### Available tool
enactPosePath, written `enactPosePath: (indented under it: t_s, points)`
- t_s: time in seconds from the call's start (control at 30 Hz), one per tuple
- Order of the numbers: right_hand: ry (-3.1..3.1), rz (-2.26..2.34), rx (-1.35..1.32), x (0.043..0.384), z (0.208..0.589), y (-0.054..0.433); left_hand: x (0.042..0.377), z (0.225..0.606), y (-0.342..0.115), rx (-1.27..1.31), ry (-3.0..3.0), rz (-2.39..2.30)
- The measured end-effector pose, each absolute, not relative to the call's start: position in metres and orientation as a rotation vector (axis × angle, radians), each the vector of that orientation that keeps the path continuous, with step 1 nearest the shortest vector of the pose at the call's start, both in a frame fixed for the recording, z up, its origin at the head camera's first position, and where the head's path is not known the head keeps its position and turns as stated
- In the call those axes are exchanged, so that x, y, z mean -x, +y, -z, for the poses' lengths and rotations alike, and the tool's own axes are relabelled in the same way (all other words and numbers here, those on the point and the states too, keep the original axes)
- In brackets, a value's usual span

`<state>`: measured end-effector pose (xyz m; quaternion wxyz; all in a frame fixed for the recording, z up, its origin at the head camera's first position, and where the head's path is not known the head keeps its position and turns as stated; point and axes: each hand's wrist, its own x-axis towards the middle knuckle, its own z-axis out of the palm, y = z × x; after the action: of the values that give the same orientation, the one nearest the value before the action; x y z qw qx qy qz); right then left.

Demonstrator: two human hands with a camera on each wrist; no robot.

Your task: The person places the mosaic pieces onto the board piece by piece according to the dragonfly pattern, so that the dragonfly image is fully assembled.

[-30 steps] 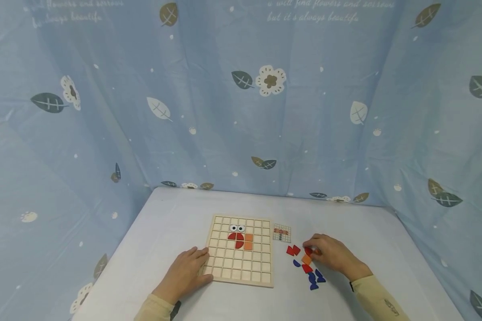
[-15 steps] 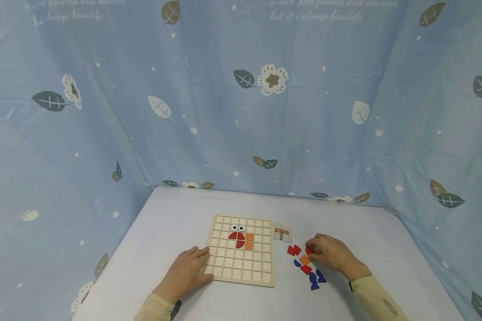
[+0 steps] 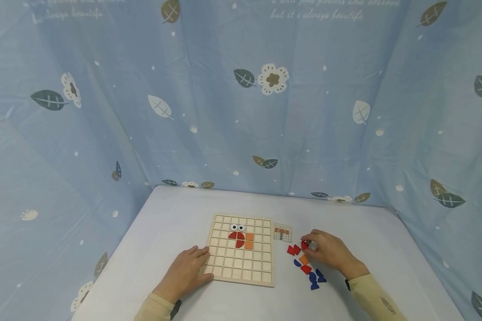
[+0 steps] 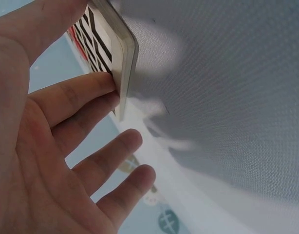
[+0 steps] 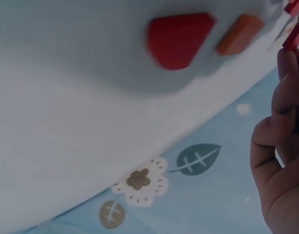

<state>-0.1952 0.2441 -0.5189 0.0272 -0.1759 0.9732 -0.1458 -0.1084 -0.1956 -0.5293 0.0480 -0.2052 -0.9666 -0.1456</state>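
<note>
Your left hand (image 3: 184, 273) lies flat on the white table (image 3: 168, 223) with its fingers spread and straight, the fingertips (image 4: 108, 83) pressing against the near left corner of the wooden grid board (image 3: 241, 249). In the left wrist view you can see two fingers touching the board's edge while the others hang relaxed just beside it.

Your right hand (image 3: 328, 252) sits to the right of the board, its fingers curled and pinching a small red piece (image 3: 304, 244) at the fingertips. The right wrist view shows that red piece (image 5: 293, 36) held at the tip of a bent finger, above the table surface.

On the board, two googly-eye tiles (image 3: 237, 228) sit in the far rows, with red rounded pieces (image 3: 237, 237) and orange squares (image 3: 249, 240) just below them. A small pattern card (image 3: 282, 232) lies just right of the board's far right corner.

Near your right hand, loose pieces lie on the table: a red pair (image 3: 293, 250) to the left of the held piece, an orange square piece (image 3: 303, 259) just nearer, another red piece (image 3: 306, 269) next to it, and several blue pieces (image 3: 315, 278) nearest to you. A blue floral curtain (image 3: 241, 98) hangs behind the table.
</note>
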Motion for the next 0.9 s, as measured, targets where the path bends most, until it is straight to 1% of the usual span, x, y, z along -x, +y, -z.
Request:
enactPosePath:
  t_s: [0.27, 0.57, 0.9]
  points:
    - [3.090, 0.484, 0.693, 0.195, 0.511, 0.218, 0.107, 0.527, -0.195, 0.624, -2.962, 0.449]
    - [3.097, 0.610, 0.986, 0.199, 0.503, 0.186, 0.107, 0.527, -0.195, 0.629, -2.943, 0.452]
    - [3.074, 0.634, 1.169, 0.204, 0.499, 0.146, 0.108, 0.528, -0.195, 0.617, -2.951, 0.448]
